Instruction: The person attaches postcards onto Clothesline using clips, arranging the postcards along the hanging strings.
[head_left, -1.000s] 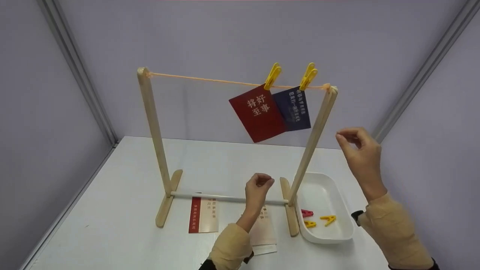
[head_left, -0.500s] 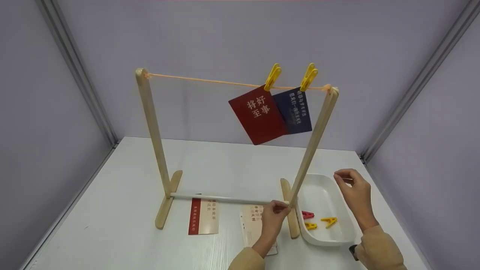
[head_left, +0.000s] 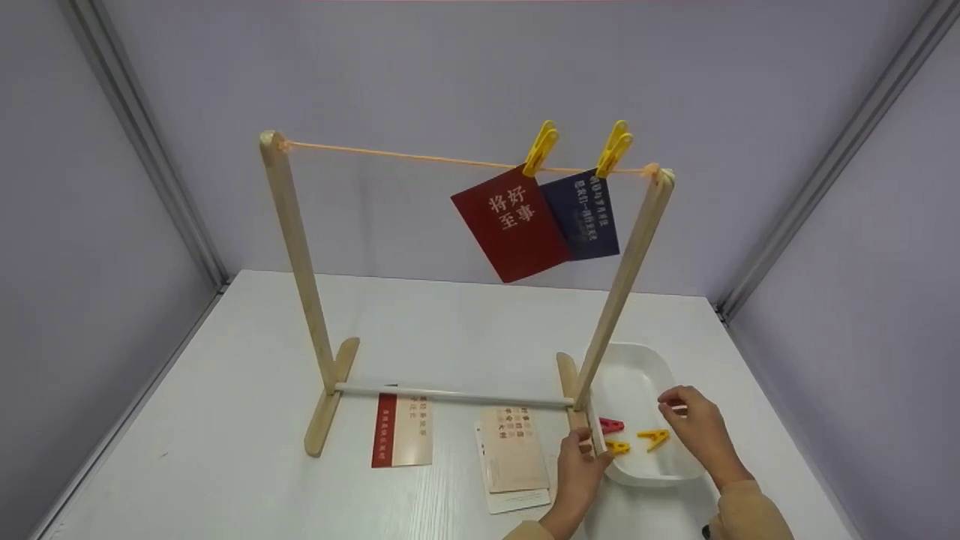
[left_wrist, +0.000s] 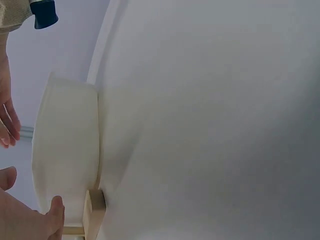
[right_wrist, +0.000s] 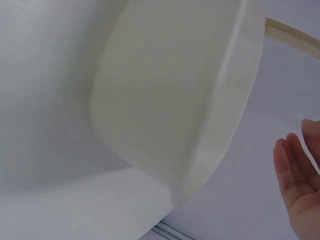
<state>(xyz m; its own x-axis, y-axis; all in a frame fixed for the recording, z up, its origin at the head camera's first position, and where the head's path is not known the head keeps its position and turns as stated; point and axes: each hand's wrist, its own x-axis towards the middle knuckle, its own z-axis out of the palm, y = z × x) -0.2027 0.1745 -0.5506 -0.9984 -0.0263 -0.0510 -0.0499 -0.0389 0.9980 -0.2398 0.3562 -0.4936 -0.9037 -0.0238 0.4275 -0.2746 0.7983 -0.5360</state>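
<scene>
My left hand (head_left: 581, 476) is at the left rim of the white tray (head_left: 654, 478), beside the rack's right foot, fingers spread and relaxed; whether it touches the rim I cannot tell. Over the tray's right side hovers my right hand (head_left: 701, 431), nothing visible in its loosely bent fingers. Inside the tray lie a red clip (head_left: 612, 425) and yellow clips (head_left: 654, 438). A red card (head_left: 511, 229) and a dark blue card (head_left: 585, 217) hang from the orange string, each under a yellow clip. The right wrist view shows my right hand (right_wrist: 302, 185) beyond the tray wall (right_wrist: 165, 95).
The wooden rack's left post (head_left: 300, 262) and right post (head_left: 622, 292) stand joined by a white bar (head_left: 450, 395) low down. On the table lie a red and cream card (head_left: 409, 431) and a small stack of cream cards (head_left: 517, 457). Grey walls enclose the table.
Both hands have come down: the left moved right and nearer to the tray's left rim, the right dropped from beside the rack's post to over the tray. The hanging cards remain clipped.
</scene>
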